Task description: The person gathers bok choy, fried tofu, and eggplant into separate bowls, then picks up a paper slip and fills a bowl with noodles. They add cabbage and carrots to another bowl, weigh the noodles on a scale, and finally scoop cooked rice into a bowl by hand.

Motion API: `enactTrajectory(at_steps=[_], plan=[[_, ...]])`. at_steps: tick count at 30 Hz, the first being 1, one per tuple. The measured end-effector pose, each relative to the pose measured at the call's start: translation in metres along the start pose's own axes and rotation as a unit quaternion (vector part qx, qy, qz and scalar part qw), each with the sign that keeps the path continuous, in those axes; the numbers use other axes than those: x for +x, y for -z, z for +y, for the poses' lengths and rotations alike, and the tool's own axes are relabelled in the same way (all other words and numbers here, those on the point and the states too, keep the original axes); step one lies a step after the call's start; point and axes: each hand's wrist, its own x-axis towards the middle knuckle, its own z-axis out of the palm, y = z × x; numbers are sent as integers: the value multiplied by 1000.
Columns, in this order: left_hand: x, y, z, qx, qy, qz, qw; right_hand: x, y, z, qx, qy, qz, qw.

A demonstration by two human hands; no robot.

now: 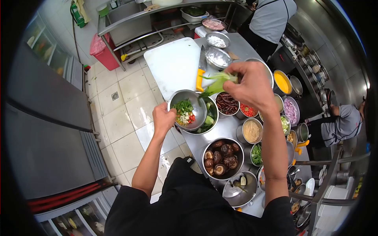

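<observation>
My left hand (163, 117) is closed on the rim of a steel bowl (199, 111), tilted toward me. Inside it lie chopped greens (183, 106), with white and red chopped bits. Up to the right, my right hand (250, 84) pinches a green leafy vegetable (214, 85) that looks like bok choy, its leaves hanging toward the bowl. Partly hidden under the bowl is a larger steel pot (215, 122) with green leaves in it. Dried red chillies (227, 104) fill a container below my right hand, beside chopped red chilli (248, 110).
A white cutting board (171, 63) lies ahead, with a yellow-handled knife (200, 78) at its right edge. Mushrooms (221, 157) fill a pot near my body. Several ingredient containers line the right side, including sliced onion (290, 111). Two co-workers (271, 21) stand to the right.
</observation>
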Motion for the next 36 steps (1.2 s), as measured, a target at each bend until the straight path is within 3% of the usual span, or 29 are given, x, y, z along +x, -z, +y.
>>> enactTrajectory(at_steps=[2, 3, 5, 8, 11, 13, 15, 19, 21, 23, 24, 26, 27, 29, 31, 33, 36], plan=[[-1, 1, -8, -140, 116, -35, 983, -2, 13, -9, 26, -12, 5, 1000], [-4, 4, -2, -139, 112, -38, 983, -3, 17, -11, 50, -20, 6, 999], [-9, 13, 16, -242, 189, -67, 949, -7, 9, -7, 74, -38, -13, 996], [-16, 19, 22, -276, 188, -87, 938, -16, -32, 17, 106, -31, -41, 993], [-23, 21, 23, -315, 184, -104, 925, -35, -86, 32, 31, -64, -177, 982], [-26, 20, 23, -357, 214, -110, 902, -53, -129, 56, -16, 91, -123, 988], [-28, 21, 21, -340, 203, -127, 909, -67, -138, 49, -13, 129, -10, 992], [-31, 19, 20, -359, 202, -142, 900, -70, -122, 46, 62, 115, 90, 987], [-32, 22, 23, -378, 209, -130, 893, -70, -106, 54, 158, 21, 47, 986], [-29, 27, 18, -363, 201, -144, 898, -70, -109, 92, 183, -12, 165, 969], [-29, 30, 14, -347, 199, -144, 905, -72, -103, 110, 223, -109, 178, 952], [-28, 36, 8, -362, 188, -131, 904, -74, -85, 164, 129, -199, 219, 946], [-28, 38, 6, -377, 182, -108, 902, -73, -70, 190, 126, -295, 208, 924], [-29, 44, 7, -378, 174, -113, 902, -69, -58, 256, -12, -359, 253, 898], [-29, 49, 11, -380, 166, -117, 902, -61, -49, 308, -9, -412, 252, 876], [-33, 50, 15, -368, 202, -84, 904, -54, -41, 333, -33, -540, 173, 823], [-33, 48, 1, -383, 194, -77, 900, -44, -46, 361, -11, -579, 169, 797]])
